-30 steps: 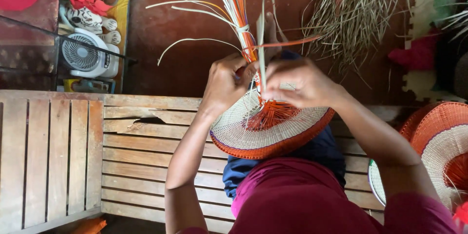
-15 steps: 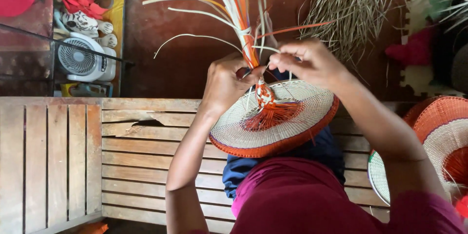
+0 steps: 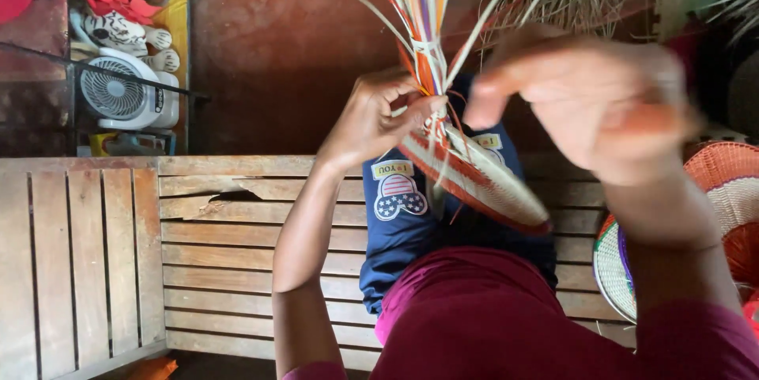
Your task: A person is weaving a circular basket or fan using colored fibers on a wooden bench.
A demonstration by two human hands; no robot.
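The left hand is pinching its fingers together on the woven disc, just below the bound strands. The right hand is blurring above; whether its fingers are closing, I cannot tell. Keeping the pinch tight at the binding should be helping the weave stay even, above the bench.

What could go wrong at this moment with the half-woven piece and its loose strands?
1. Only the left hand pinches the woven disc near where the loose strands gather; the disc is tilted, so it might slip or twist.
2. The right hand is blurred in motion close to the strands and could snag or kink one.
3. The long strands fan out freely above and may tangle.
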